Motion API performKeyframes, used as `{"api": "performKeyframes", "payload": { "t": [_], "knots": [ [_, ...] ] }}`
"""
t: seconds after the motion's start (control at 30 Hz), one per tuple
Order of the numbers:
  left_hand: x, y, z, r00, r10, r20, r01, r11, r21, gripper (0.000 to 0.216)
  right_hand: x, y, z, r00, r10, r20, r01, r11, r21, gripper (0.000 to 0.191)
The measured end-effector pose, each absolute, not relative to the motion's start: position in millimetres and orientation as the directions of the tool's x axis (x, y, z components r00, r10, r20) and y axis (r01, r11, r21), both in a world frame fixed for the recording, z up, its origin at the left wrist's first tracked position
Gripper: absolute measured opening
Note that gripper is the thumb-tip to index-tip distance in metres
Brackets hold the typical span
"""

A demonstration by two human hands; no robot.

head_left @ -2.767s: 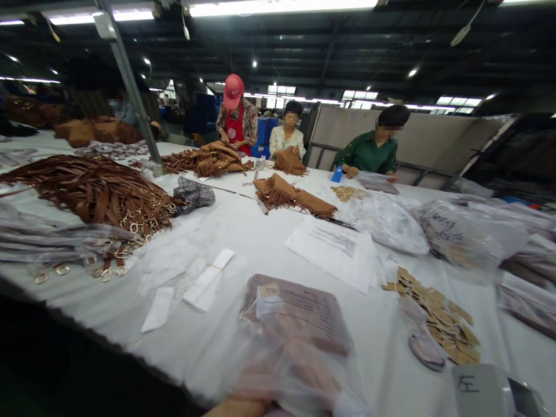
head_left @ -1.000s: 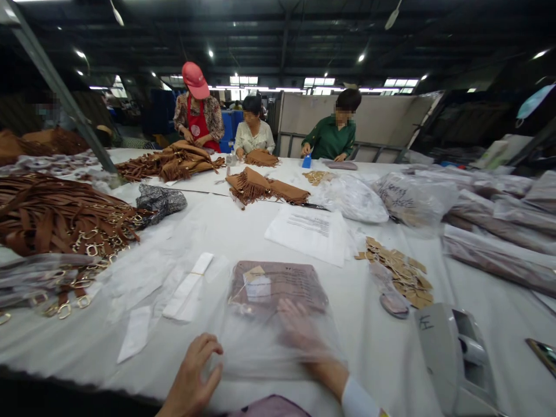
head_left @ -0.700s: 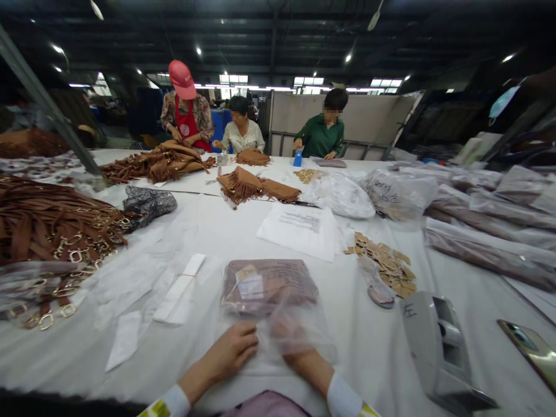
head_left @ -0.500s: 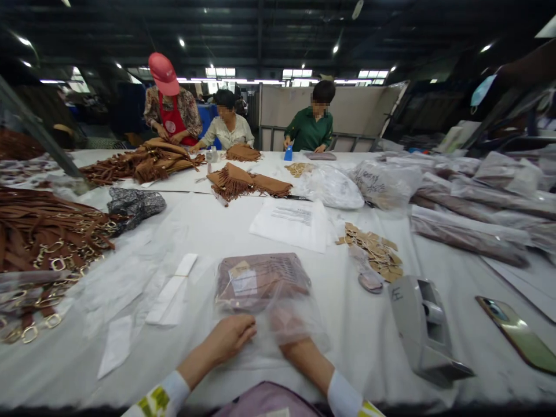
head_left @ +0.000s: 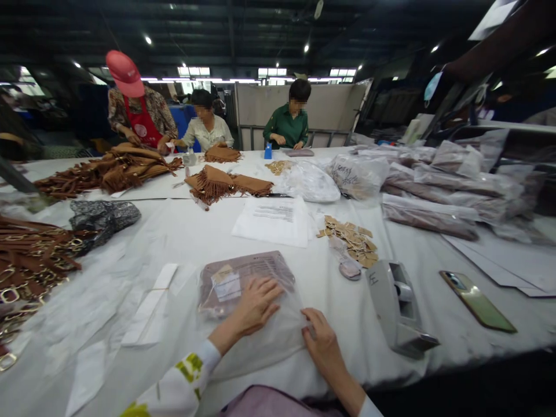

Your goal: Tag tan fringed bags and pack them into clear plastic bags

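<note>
A mauve folded item [head_left: 247,265], possibly a handbag, lies inside a clear frosted plastic bag [head_left: 269,341] on the table in front of me. A kraft tag and a white printed label [head_left: 226,286] show through the plastic. My left hand [head_left: 256,304] rests flat on top of the bag, fingers spread over the lower right of the mauve item. At the bag's right edge, my right hand [head_left: 322,341] has its fingers and thumb curled at the plastic, seeming to pinch the rim. The bag's lower part lies loose and flat toward me.
Right of my hands stand a grey tape dispenser [head_left: 402,307] and a phone [head_left: 478,301]. Kraft tags [head_left: 354,240] lie beyond. Bagged items [head_left: 434,214] are piled far right, brown straps with buckles [head_left: 30,255] left. White paper strips [head_left: 152,301] lie nearby. Several co-workers [head_left: 289,124] work opposite.
My right hand has come out of the plastic bag to its right edge. My left hand has moved from below the item onto the bag. The view has turned right.
</note>
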State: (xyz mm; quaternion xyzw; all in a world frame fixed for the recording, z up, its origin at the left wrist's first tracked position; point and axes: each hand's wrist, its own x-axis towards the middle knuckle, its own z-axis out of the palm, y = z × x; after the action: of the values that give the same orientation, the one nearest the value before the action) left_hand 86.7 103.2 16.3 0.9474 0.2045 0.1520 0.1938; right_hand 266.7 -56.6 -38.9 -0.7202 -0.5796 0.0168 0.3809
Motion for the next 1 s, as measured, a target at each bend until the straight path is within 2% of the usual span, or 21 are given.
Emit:
{"api": "performKeyframes", "payload": {
  "t": [0.1,0.2,0.33,0.47,0.57,0.67,0.8,0.87,0.93,1.0],
  "knots": [
    [107,110,7,0.942,0.335,0.033,0.307,-0.894,0.327,0.055,266,-51,-37,0.350,0.860,0.371,0.789,-0.058,-0.611,0.021],
    [107,115,-9,0.967,0.238,-0.095,0.256,-0.919,0.298,0.074,270,-57,-35,0.439,0.834,0.334,0.751,-0.137,-0.646,0.015],
    [102,118,-21,0.967,0.219,-0.133,0.250,-0.924,0.290,0.082,272,-73,-36,0.447,0.811,0.377,0.751,-0.111,-0.651,0.019],
    [106,122,-22,0.965,0.212,-0.152,0.249,-0.925,0.288,0.089,267,-91,-45,0.307,0.837,0.452,0.831,-0.004,-0.557,0.029],
    [103,113,-21,0.967,0.226,-0.116,0.250,-0.925,0.286,0.087,267,-106,-52,0.231,0.873,0.429,0.848,0.036,-0.529,0.031],
    [81,86,-18,0.974,0.213,-0.073,0.225,-0.919,0.324,0.079,276,-118,-54,0.251,0.878,0.407,0.838,0.013,-0.546,0.020],
    [14,52,-8,0.990,0.139,-0.034,0.138,-0.865,0.483,0.061,305,-120,-50,0.318,0.860,0.400,0.862,-0.086,-0.500,0.036],
    [-30,53,-3,0.964,0.267,0.006,0.228,-0.834,0.502,0.058,322,-113,-49,0.242,0.876,0.417,0.907,-0.051,-0.419,0.044],
    [-75,66,-3,0.862,0.496,0.108,0.414,-0.810,0.415,0.062,334,-102,-49,0.121,0.900,0.420,0.946,0.024,-0.324,0.051],
    [-112,81,-10,0.786,0.598,0.155,0.535,-0.785,0.313,0.067,342,-88,-51,0.012,0.917,0.399,0.964,0.095,-0.248,0.054]
  ]
}}
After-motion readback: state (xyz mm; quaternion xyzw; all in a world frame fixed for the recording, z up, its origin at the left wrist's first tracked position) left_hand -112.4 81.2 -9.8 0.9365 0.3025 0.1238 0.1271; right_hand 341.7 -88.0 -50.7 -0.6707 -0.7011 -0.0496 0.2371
